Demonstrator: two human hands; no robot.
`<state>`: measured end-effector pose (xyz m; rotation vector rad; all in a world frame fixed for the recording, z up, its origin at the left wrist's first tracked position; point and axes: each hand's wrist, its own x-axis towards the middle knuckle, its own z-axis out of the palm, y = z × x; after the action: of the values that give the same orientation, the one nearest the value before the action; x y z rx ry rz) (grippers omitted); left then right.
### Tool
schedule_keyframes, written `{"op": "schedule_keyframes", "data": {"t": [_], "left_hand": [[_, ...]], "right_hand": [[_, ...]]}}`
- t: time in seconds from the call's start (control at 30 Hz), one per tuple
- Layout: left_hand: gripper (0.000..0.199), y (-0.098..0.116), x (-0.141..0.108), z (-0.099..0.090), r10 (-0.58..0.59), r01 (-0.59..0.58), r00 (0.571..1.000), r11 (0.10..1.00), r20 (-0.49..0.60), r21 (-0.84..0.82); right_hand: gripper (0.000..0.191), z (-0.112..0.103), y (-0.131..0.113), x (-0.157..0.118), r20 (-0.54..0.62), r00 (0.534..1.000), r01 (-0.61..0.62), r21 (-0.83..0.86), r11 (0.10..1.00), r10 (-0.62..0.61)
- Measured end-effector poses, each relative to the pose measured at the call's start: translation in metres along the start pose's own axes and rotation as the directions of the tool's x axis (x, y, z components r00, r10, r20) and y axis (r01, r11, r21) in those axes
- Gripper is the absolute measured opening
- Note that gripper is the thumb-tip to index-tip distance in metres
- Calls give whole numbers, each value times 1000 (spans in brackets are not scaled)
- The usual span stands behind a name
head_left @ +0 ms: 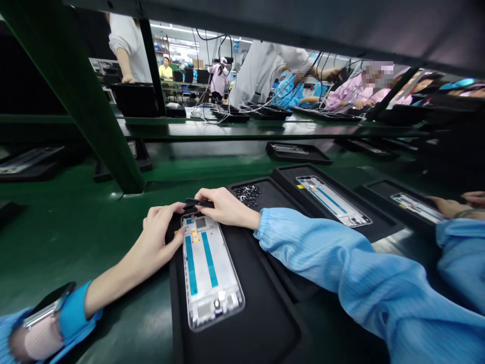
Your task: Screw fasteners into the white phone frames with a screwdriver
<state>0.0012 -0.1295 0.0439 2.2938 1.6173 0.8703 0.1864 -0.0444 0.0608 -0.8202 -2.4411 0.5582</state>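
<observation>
A silver phone frame (200,253) with two blue strips and a small orange patch lies in a black tray (261,303). At its top left edge is my left hand (155,235), thumb and fingers closed round the upper corner. My right hand (223,205) pinches a thin black tool (202,203) over the top edge of the frame; its tip is near my left fingertips. Small black parts (246,194) are heaped in a second tray (265,186) behind my right hand.
Another phone frame (333,199) sits in a tray to the right. Beyond it, another person's hands (454,205) are beside a further frame (417,207). A green post (94,116) slants down at the left. More trays and people are behind the green bench.
</observation>
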Motion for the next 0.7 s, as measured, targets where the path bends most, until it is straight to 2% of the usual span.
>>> {"op": "schedule_keyframes", "data": {"t": [0.1, 0.23, 0.7], "left_hand": [[34, 4, -2, -2, 27, -27, 1000, 999, -14, -22], [28, 8, -3, -4, 35, -36, 999, 998, -30, -56], [24, 8, -1, -7, 5, -4, 1000, 999, 22, -37]], "right_hand": [[8, -2, -10, -7, 51, 998, -27, 23, 999, 26], [8, -2, -23, -17, 103, 995, 1, 51, 999, -6], [4, 1, -23, -19, 56, 998, 4, 73, 997, -9]]}}
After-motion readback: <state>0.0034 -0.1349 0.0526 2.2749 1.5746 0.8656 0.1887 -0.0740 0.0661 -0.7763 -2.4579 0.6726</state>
